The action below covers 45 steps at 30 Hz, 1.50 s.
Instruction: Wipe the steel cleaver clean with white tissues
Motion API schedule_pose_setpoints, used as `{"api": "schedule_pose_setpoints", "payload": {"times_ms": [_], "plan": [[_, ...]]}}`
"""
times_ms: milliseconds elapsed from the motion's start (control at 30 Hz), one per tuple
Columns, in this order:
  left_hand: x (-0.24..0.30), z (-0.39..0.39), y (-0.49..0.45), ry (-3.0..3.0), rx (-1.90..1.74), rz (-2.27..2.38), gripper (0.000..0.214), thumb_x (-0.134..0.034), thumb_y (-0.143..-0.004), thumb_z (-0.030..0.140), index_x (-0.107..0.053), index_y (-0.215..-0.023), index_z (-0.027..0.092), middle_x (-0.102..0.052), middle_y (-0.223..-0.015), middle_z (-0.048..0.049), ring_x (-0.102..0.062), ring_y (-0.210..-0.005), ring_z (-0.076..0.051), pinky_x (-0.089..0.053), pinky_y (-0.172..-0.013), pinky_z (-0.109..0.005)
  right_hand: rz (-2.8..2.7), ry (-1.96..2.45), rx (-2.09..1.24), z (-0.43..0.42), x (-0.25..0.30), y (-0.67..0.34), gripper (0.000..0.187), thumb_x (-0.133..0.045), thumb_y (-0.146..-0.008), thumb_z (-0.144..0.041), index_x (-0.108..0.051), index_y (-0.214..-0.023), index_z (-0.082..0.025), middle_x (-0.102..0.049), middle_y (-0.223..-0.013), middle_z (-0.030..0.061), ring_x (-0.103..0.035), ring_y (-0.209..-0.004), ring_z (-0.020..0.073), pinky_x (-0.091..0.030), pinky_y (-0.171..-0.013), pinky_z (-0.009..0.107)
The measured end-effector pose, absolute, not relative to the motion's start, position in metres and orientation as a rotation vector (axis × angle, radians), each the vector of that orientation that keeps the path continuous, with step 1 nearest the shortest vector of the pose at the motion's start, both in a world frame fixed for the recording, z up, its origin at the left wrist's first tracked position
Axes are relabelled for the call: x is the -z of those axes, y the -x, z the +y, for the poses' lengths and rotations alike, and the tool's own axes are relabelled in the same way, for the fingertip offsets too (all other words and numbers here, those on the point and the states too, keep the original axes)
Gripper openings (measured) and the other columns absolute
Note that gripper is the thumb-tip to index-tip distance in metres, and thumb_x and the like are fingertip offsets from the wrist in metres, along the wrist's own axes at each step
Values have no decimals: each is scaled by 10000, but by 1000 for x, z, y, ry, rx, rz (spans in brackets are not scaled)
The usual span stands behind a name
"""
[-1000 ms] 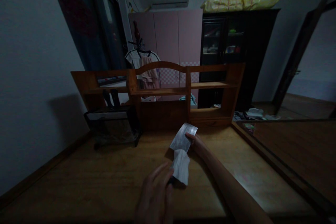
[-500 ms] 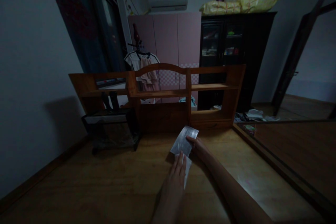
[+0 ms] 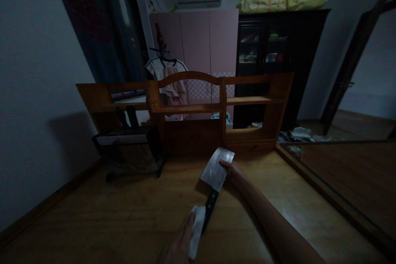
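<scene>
A cleaver with a broad steel blade [image 3: 217, 169] and a black riveted handle [image 3: 210, 205] is tilted above the wooden surface, its handle toward me. My right hand [image 3: 232, 170] grips the blade by its right edge, thumb on the upper face and the other fingers hidden beneath. My left hand [image 3: 183, 237] is closed on a white tissue [image 3: 198, 229] at the lower left of the handle. The tissue lies right beside the handle; whether they touch I cannot tell.
A black knife block [image 3: 131, 148] with dark handles sticking up stands at the left. Behind is a wooden shelf unit [image 3: 188, 110] with open compartments. A raised wooden edge [image 3: 309, 177] runs along the right of the wooden surface [image 3: 130, 214].
My left hand has drawn the tissue down and left off the blade, uncovering the black handle. My right hand keeps its grip on the blade. The view has shifted slightly.
</scene>
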<state>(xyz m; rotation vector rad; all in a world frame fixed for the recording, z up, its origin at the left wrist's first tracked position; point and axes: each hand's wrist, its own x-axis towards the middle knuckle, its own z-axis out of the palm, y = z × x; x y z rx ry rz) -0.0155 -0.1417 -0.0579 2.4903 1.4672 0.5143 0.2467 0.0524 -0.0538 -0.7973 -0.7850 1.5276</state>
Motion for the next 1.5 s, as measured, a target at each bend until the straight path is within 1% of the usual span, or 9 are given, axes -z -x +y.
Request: {"api": "schedule_pose_setpoints", "payload": {"times_ms": [167, 300, 367, 533, 733, 967, 1233, 1333, 1500], "plan": [[28, -132, -1, -2446, -838, 1636, 798, -233, -797, -84, -116, -1510, 256, -369, -1492, -30, -429, -1313, -121, -404, -1060, -239, -754, 810, -1530, 53, 51, -247, 177, -715, -731, -229, -635, -866, -148, -724, -784, 72, -687, -659, 193, -563, -621, 288], [5, -116, -48, -2551, -722, 1584, 760, -246, -765, -111, -356, -1450, 199, -365, -1492, -56, -320, -1379, -191, -353, -1117, -364, -736, 819, -1544, 50, 47, -247, 175, -703, -740, -217, -639, -884, -141, -724, -776, 77, -690, -665, 196, -567, -668, 304], [5, -112, -66, -2611, -578, 1556, 701, -300, -784, -93, -428, -1415, 186, -373, -1483, -92, -354, -1359, -249, -416, -1070, -373, -733, 821, -1547, 48, 45, -247, 177, -694, -748, -224, -638, -894, -142, -727, -796, 86, -694, -684, 206, -567, -680, 315], [21, -116, -77, -2607, -521, 1684, 812, -274, -749, -133, -255, -1490, 199, -248, -1536, -107, -367, -1355, -232, -485, -990, -291, -720, 819, -1533, 47, 43, -246, 135, -682, -753, -206, -645, -869, -149, -726, -784, 75, -690, -681, 202, -565, -679, 307], [19, -121, -64, -2537, -430, 1688, 831, -259, -725, -149, -219, -1495, 159, -354, -1488, -114, -475, -1289, -170, -451, -1018, -278, -721, 818, -1527, 51, 47, -246, 146, -705, -737, -209, -650, -851, -135, -726, -789, 81, -681, -657, 200, -559, -634, 295], [17, -122, -55, -2635, -177, 1720, 663, -315, -804, -112, -422, -1406, 145, -481, -1406, -154, -580, -1185, -188, -505, -938, -282, -717, 812, -1540, 51, 47, -246, 124, -698, -741, -207, -637, -826, -142, -717, -749, 73, -676, -631, 194, -557, -627, 297], [25, -135, -23, -2696, -215, 1754, 455, -417, -891, 40, -577, -1285, 202, -649, -1228, -86, -721, -871, -218, -592, -737, -308, -717, 810, -1537, 43, 37, -244, 134, -704, -736, -193, -648, -841, -132, -722, -798, 83, -684, -678, 194, -556, -657, 289], [20, -134, -24, -2794, -433, 1700, 435, -388, -910, 56, -602, -1251, 221, -613, -1282, -74, -702, -953, -205, -581, -793, -290, -710, 813, -1526, 43, 37, -243, 124, -704, -730, -191, -649, -825, -133, -718, -765, 74, -676, -647, 187, -550, -627, 275], [16, -117, -60, -2777, -743, 1553, 531, -378, -909, 36, -408, -1411, 207, -513, -1392, -92, -551, -1218, -171, -503, -971, -290, -696, 812, -1532, 44, 39, -243, 140, -702, -729, -197, -650, -846, -139, -719, -761, 69, -680, -657, 194, -555, -641, 290]]}}
